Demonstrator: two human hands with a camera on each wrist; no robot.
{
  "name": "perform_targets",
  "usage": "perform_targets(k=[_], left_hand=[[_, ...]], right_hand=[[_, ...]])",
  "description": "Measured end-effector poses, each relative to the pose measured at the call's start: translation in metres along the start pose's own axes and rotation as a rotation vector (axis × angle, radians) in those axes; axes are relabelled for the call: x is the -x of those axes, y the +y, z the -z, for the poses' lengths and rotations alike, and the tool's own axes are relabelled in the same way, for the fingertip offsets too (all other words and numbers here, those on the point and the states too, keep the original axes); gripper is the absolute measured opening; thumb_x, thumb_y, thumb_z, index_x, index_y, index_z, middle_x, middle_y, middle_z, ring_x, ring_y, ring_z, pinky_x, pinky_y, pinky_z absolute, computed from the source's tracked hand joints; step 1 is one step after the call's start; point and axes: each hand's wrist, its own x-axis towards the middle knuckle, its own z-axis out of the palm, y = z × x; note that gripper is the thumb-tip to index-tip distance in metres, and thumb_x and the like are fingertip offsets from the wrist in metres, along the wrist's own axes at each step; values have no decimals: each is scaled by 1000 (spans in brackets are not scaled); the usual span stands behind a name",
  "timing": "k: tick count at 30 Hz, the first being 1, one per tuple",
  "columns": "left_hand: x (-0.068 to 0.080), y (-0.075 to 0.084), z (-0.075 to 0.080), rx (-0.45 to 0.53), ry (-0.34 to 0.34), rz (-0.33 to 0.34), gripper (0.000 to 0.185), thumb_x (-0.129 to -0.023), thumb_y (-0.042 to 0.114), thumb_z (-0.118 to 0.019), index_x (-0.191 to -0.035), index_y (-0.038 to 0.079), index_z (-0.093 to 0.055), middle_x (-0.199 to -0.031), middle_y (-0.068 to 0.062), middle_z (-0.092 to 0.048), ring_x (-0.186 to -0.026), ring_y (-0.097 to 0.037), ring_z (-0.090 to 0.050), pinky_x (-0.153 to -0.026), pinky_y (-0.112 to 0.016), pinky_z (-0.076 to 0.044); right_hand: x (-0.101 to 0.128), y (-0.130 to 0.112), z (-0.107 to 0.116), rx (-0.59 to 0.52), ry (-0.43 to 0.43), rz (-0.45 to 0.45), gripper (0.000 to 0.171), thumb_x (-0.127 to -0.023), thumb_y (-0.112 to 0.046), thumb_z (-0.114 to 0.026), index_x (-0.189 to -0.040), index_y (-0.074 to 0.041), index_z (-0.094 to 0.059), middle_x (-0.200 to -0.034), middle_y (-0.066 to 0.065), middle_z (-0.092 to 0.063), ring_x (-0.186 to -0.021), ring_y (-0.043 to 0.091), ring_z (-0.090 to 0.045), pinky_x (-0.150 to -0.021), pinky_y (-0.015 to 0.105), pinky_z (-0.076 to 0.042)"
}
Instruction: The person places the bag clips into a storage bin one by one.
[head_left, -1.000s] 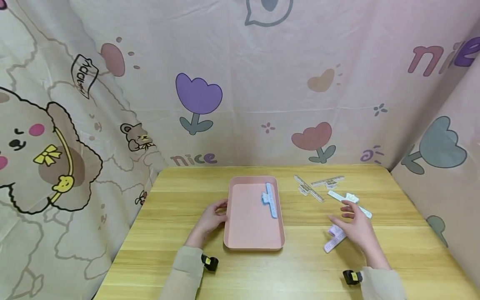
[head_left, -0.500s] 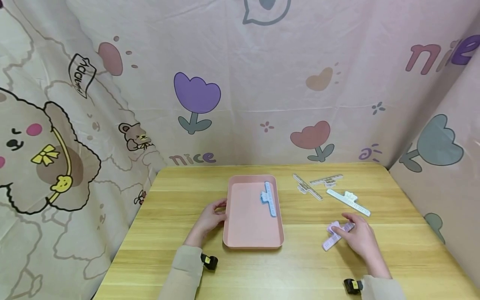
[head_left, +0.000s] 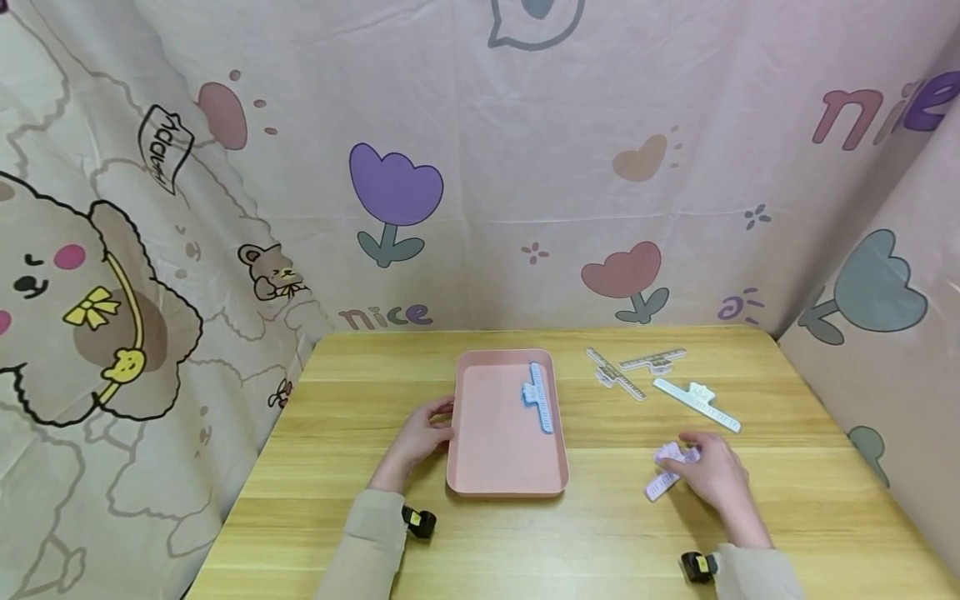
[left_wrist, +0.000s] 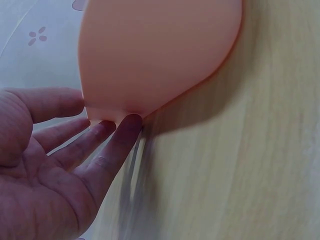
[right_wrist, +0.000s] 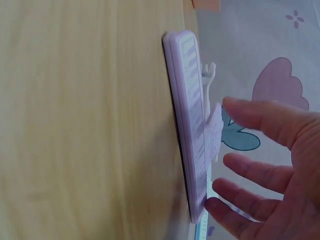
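Pick-up stage: right hand [head_left: 712, 477], fingers [right_wrist: 260, 172] loosely spread, touches the lilac plastic ruler clip [head_left: 670, 472] on the wooden desk [head_left: 600, 533]; left hand [head_left: 418, 437], fingers straight, steadies the pink rectangular tray [head_left: 504, 483]; closing a pinch probably comes next.

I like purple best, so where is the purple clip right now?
In the head view, the purple plastic ruler-marked clip lies on the wooden table, right of the pink tray, under the right hand's fingertips.
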Motion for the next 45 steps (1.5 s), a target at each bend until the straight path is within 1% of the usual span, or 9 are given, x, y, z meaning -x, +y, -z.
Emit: perform_targets(k=[6, 12, 17, 25, 31, 35, 40, 42, 45], left_hand=[[-1, -2, 0, -11, 4, -9, 61, -85, -16, -58, -144, -8, -40, -138, -28, -47, -109, -41, -60, -84, -39, -55], [-1, -3, 0, -20, 6, -10, 61, -85, -15, -59, -143, -8, -41, -138, -27, -48, -108, -41, -60, -85, -39, -55], [-1, -2, 0, -28, 8, -5, 61, -85, -15, -59, -143, -8, -41, -137, -27, -49, -106, -39, -61, -84, -38, -55], [-1, -2, 0, -29, 5, -6, 61, -85, -14, -59, -143, -8, -42, -137, -27, -49, -106, -39, -61, -83, -38, -55], [-1, -2, 0, -29, 9, -4, 62, -85, -15, -59, -144, -8, -41, -138, -28, -48, -108, -42, -60, -84, -40, -55], [2, 5, 0, -27, -6, -3, 62, -86, -16, -57, -144, -10, -38, -139, -30, -45, -111, -47, -57, -86, -41, -54], [13, 24, -1, -11, -36, 2, 61, -87, -16, -56, -144, -12, -36, -140, -33, -43, -114, -49, -54, -87, -41, -54], [17, 29, -2, -14, -32, -8, 60, -86, -16, -56, -143, -13, -37, -139, -33, -43, -113, -49, -55, -86, -40, -55], [19, 31, -3, -21, -23, -20, 59, -85, -17, -56, -142, -14, -38, -138, -34, -44, -111, -49, -56, -85, -39, -55]], right_hand=[[0, -6, 0, -3, 16, -52, 68, -78, -32, -81, -125, 10, -56, -133, 38, -43, -114, 57, -44, -88, 68, -37], [-2, -6, -3, -21, 41, -85, 64, -76, -30, -82, -122, 9, -60, -125, 35, -55, -104, 51, -54, -78, 58, -43], [-3, -6, -5, -36, 20, -110, 61, -76, -30, -82, -120, 7, -61, -116, 29, -62, -96, 44, -59, -71, 51, -43], [-5, -6, -6, -39, -4, -130, 59, -77, -28, -80, -121, 7, -61, -110, 26, -64, -94, 39, -59, -70, 50, -41], [-7, -7, -7, -19, -4, -147, 61, -76, -34, -80, -120, 5, -62, -110, 24, -64, -93, 39, -59, -70, 51, -41], [-7, -8, -7, -14, -4, -155, 59, -77, -34, -79, -119, 4, -63, -108, 23, -64, -93, 39, -59, -70, 53, -41], [-8, -7, -6, -10, -1, -149, 56, -78, -33, -78, -117, 5, -64, -104, 21, -65, -90, 36, -60, -67, 48, -42], [-8, -7, -5, -11, 3, -140, 55, -78, -33, -79, -115, 5, -64, -102, 20, -65, -89, 35, -60, -66, 46, -42], [-7, -8, -4, -20, 17, -121, 55, -78, -32, -80, -114, 7, -64, -102, 22, -66, -89, 35, -60, -67, 45, -44]])
